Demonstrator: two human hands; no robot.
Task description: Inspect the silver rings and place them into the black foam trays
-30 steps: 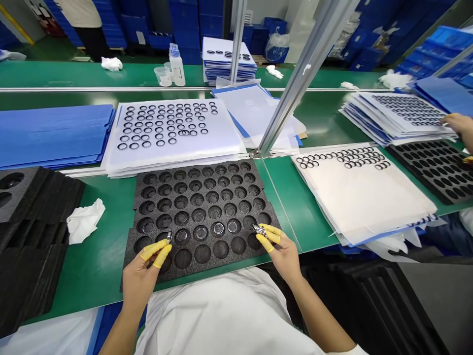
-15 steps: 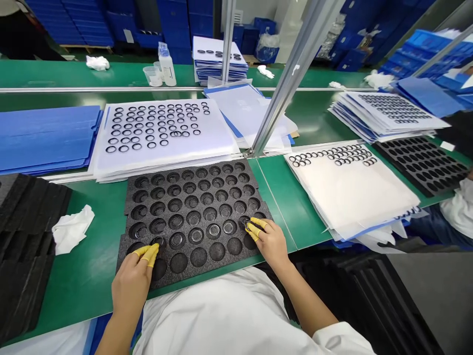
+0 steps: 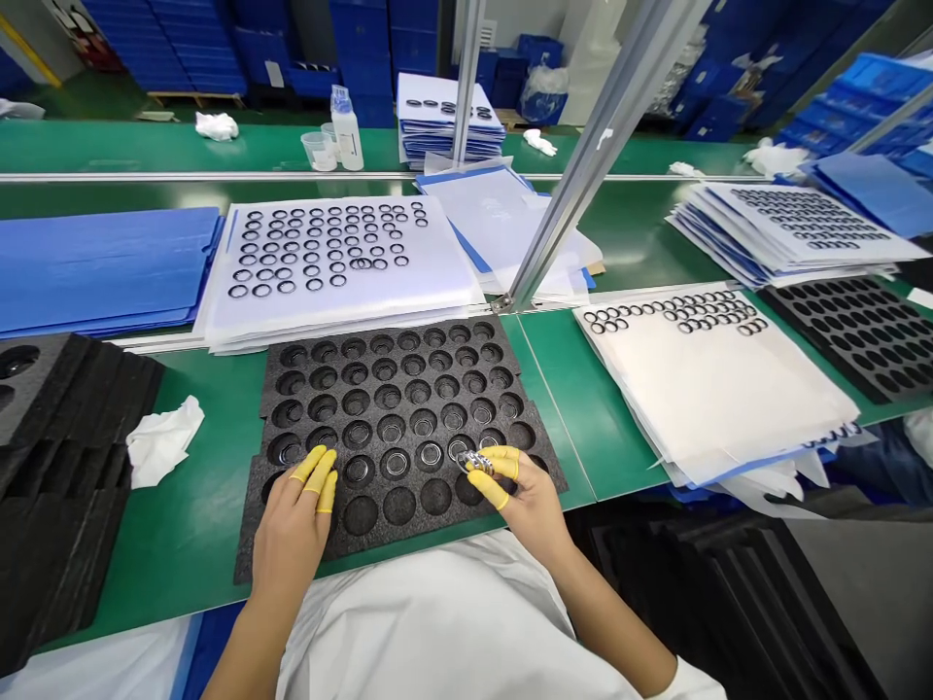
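Note:
A black foam tray (image 3: pixel 267 389) with rows of round pockets lies on the green bench in front of me. Silver rings (image 3: pixel 396 464) sit in several pockets, while the nearest pockets look bare. My right hand (image 3: pixel 529 496), in yellow finger cots, pinches a small cluster of silver metal pieces (image 3: pixel 476 464) just above the tray's lower right. My left hand (image 3: pixel 292 515), also wearing yellow cots, rests over the lower left of the tray. Its fingers are apart and show nothing in them.
A white sheet with black rings (image 3: pixel 321 243) lies beyond the tray, and another (image 3: pixel 714 389) lies to the right. Stacked black foam trays (image 3: pixel 65 418) and a white cloth (image 3: pixel 164 440) are on the left. An aluminium upright (image 3: pixel 583 165) rises behind.
My left hand has lifted from the tray's lower left and its fingers have spread, with no silver piece showing. My right hand now shows the silver pieces between its fingers.

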